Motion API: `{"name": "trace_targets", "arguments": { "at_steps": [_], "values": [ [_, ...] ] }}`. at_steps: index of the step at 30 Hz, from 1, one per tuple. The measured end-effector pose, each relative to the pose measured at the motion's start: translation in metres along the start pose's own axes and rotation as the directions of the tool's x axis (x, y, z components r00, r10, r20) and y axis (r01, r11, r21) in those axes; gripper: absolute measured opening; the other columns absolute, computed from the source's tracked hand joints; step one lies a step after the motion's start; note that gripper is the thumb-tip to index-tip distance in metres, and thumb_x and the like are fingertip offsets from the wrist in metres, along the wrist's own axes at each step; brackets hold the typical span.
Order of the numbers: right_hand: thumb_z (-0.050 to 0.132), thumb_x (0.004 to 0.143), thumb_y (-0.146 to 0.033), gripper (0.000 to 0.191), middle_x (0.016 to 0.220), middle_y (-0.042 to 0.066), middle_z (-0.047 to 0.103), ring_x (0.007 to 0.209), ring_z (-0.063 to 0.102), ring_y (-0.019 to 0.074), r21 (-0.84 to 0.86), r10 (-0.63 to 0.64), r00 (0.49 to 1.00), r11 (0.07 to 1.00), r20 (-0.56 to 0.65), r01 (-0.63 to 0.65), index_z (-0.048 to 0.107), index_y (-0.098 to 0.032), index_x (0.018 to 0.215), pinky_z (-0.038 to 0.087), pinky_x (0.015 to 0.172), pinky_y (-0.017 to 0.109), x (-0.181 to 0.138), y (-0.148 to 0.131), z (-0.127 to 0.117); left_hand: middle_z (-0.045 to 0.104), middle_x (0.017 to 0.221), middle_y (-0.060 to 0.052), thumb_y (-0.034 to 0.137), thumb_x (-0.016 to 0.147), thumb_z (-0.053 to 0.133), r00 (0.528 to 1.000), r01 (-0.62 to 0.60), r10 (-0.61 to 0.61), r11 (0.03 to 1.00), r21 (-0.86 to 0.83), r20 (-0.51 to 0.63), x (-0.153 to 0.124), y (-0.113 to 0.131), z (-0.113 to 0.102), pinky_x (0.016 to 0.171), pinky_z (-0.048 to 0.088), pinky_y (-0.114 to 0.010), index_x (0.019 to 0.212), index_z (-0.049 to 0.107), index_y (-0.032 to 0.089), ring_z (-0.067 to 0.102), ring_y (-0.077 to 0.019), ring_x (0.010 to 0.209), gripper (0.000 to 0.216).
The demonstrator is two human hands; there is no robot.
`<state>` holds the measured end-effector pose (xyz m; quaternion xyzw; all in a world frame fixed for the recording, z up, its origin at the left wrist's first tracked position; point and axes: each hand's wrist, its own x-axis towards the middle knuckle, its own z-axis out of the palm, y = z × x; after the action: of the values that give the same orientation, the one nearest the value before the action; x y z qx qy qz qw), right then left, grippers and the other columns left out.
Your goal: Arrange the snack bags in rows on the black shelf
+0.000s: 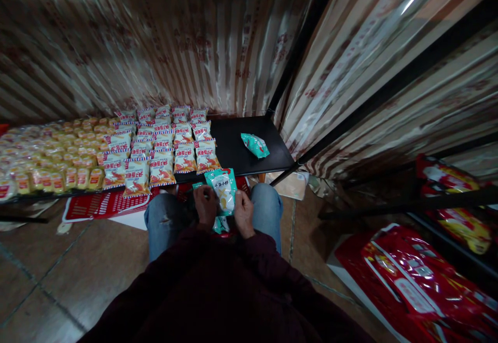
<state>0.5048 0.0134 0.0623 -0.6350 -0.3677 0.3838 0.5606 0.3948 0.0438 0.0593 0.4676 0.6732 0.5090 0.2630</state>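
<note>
Between my knees, a teal and white snack packet [224,190] is held upright with its printed front facing me. My right hand [244,214] is closed on its right edge, thumb on the front. My left hand [206,206] has its fingers curled at the packet's left edge and covers part of it. Below the hands, more teal packaging [221,224] shows in part, and another bit of teal peeks out behind my left hand. A lone teal packet [255,146] lies tilted on the black shelf [229,159] beyond my hands.
Several rows of white and orange snack packets [162,169] stand on the shelf, left of the lone packet. Small yellow wrapped cakes [58,177] fill its left end. A red basket [93,205] sits underneath. Black frame bars [334,135] slant at right, near large red bags [424,275].
</note>
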Motion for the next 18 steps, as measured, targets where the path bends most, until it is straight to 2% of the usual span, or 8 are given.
{"name": "trace_targets", "arguments": {
  "at_steps": [4,10,18],
  "values": [
    [0.04,0.088,-0.057,0.041,0.07,0.001,0.058,0.068,0.052,0.0168,-0.039,0.0,1.0,0.999,0.008,0.0,0.058,-0.021,0.079,0.045,0.061,0.026,-0.002,0.001,-0.001,0.055,0.089,-0.005,0.02,0.08,0.054,0.999,-0.005,0.004,1.0,0.026,0.032,-0.003,0.0,-0.001,0.083,0.047,-0.035,0.08,0.06,0.021,0.054,-0.0179,0.081,0.006],
    [0.044,0.087,-0.054,0.04,0.086,0.004,0.066,0.081,0.059,0.0198,-0.071,-0.04,0.999,0.997,0.035,0.042,0.063,-0.02,0.092,0.048,0.072,0.029,-0.004,0.003,0.0,0.061,0.096,-0.01,0.027,0.086,0.048,0.995,-0.056,0.05,0.996,0.068,0.091,-0.013,0.0,0.001,0.095,0.042,-0.042,0.09,0.065,0.02,0.053,-0.025,0.101,0.018],
    [0.047,0.088,-0.051,0.039,0.096,0.007,0.07,0.089,0.062,0.0221,-0.129,-0.073,0.995,0.988,0.064,0.081,0.065,-0.02,0.101,0.048,0.083,0.034,-0.011,0.007,0.003,0.063,0.103,-0.012,0.035,0.092,0.038,0.982,0.002,0.018,0.995,-0.102,0.187,-0.024,-0.006,0.002,0.098,0.042,-0.043,0.102,0.063,0.018,0.056,-0.0237,0.102,0.032]
  ]
}}
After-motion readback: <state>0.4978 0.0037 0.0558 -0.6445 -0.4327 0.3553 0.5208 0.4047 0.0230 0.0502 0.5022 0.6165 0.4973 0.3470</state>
